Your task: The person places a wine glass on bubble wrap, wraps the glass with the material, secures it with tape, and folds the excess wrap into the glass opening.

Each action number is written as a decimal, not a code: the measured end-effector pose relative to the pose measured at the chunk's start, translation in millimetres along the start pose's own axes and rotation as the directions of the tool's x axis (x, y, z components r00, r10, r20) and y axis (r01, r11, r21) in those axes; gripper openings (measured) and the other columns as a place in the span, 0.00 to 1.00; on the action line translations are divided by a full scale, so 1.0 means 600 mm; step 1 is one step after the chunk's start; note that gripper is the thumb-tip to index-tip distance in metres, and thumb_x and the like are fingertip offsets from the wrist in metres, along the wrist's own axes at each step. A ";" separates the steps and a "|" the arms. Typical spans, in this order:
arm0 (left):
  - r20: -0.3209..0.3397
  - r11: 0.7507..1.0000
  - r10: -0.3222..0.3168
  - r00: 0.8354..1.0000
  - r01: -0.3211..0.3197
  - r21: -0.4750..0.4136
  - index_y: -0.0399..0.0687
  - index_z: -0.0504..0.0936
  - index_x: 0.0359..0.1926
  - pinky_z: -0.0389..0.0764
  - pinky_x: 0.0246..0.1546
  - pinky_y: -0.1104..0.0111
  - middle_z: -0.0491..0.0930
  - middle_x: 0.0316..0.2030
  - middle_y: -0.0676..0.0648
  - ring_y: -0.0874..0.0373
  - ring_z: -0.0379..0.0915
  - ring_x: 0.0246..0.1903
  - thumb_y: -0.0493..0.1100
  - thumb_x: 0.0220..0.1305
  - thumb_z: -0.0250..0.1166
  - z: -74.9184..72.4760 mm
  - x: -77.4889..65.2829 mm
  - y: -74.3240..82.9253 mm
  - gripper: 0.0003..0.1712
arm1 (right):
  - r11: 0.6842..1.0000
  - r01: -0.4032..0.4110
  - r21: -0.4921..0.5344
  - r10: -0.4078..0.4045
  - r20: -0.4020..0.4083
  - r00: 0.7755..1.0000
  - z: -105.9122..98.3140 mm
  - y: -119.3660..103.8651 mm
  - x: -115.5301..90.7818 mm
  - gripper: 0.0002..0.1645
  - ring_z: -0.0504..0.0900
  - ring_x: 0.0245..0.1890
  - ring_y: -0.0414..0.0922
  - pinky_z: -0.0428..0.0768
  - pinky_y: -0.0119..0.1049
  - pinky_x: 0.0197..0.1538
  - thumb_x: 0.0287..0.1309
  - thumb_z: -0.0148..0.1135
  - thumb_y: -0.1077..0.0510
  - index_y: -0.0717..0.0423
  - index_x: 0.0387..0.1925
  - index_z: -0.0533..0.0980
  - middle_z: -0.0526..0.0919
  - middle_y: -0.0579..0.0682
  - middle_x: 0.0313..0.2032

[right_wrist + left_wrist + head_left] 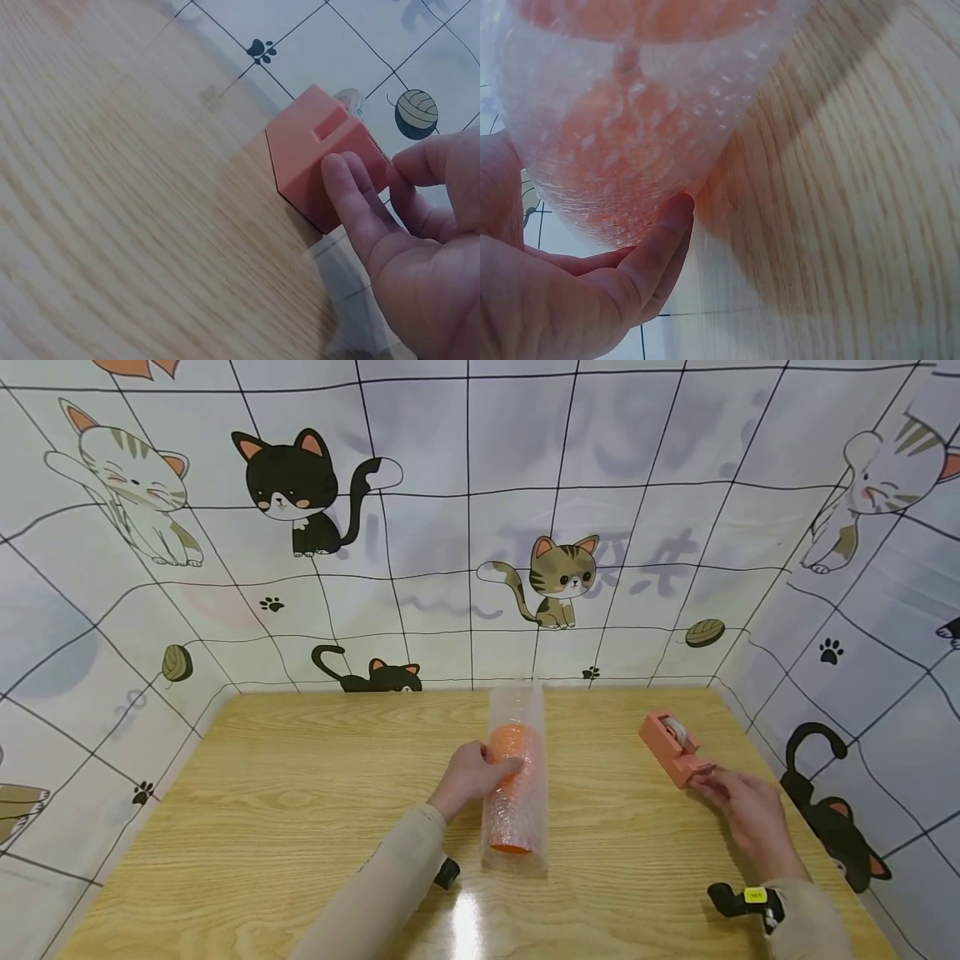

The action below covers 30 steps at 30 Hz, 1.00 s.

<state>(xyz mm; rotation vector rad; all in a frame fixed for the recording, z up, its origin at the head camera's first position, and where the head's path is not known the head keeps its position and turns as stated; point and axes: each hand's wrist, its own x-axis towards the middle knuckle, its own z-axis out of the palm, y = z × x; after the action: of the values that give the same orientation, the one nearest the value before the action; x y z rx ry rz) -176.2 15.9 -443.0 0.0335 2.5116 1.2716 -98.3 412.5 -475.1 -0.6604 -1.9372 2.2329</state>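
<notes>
A long roll of bubble wrap [517, 810] with an orange object inside lies on the table, pointing away from me. My left hand [474, 774] grips it from the left side, thumb across the top. In the left wrist view, fingers [676, 214] curve under the bubble wrap [630, 150], and orange shows through the film. To the right sits a coral-pink tape dispenser [667, 752] with a roll of clear tape [677, 731]. At its near, toothed end, my right hand [750, 818] pinches the tape end between thumb and index finger; other fingers touch the dispenser [307, 146].
The wood-grain table [315, 760] is bounded by a cat-patterned cloth [427, 543] at the back and both sides. The dispenser stands near the table's right edge. Black camera mounts [742, 900] sit on both wrists.
</notes>
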 end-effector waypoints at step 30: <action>0.012 1.000 0.007 1.000 -0.007 -0.025 0.38 0.76 0.48 0.76 0.35 0.64 0.76 0.38 0.44 0.51 0.73 0.38 0.63 0.63 0.70 -0.002 0.004 -0.005 0.32 | 0.913 0.035 -0.406 -0.049 -0.024 0.998 0.017 0.032 0.011 0.20 0.79 0.34 0.24 0.83 0.22 0.43 0.83 0.38 0.57 0.74 0.55 0.65 0.68 0.71 0.62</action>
<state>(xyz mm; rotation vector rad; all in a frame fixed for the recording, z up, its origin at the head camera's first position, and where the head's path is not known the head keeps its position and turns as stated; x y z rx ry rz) -178.6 13.4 -445.3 0.0447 2.4873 1.3011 -104.1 402.1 -494.4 -0.6850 -2.3970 1.7886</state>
